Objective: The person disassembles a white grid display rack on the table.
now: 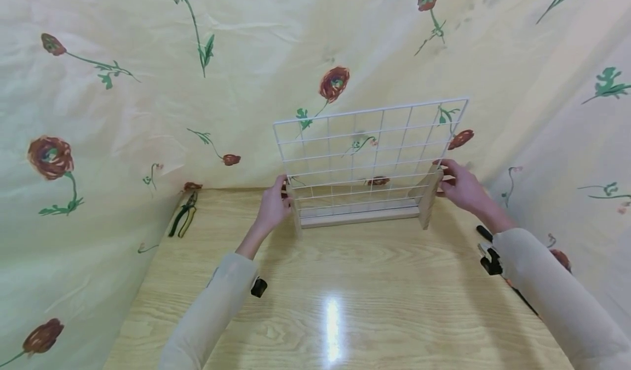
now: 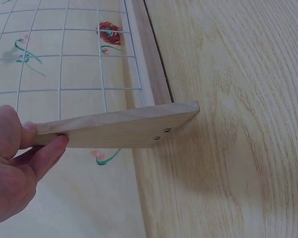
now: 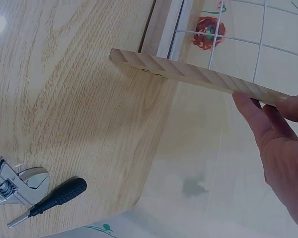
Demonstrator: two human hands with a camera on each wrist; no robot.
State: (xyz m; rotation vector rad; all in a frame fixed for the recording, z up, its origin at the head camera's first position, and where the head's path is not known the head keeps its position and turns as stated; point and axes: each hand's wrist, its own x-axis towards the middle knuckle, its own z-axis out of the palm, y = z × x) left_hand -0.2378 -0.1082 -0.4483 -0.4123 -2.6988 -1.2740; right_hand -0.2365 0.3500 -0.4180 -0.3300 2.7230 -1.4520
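A wooden stand with a white wire grid (image 1: 382,110) rests on the table, its grid leaning back. A pale wooden crossbar (image 1: 365,217) joins the two side boards at the bottom. My left hand (image 1: 272,208) pinches the upper part of the left side board (image 2: 114,126) between thumb and fingers. On the other side, my right hand (image 1: 463,189) grips the upper end of the right side board (image 3: 188,74) the same way. Two screw heads (image 2: 156,138) show on the left board's outer face. Part of each hand's grip is hidden behind the boards.
Pliers (image 1: 184,214) with black and yellow handles lie at the table's back left. Under the right forearm's side are an adjustable wrench (image 3: 27,186) and a black-handled screwdriver (image 3: 62,195). Flower-patterned cloth (image 1: 246,57) hangs behind and beside the wooden table (image 1: 394,293).
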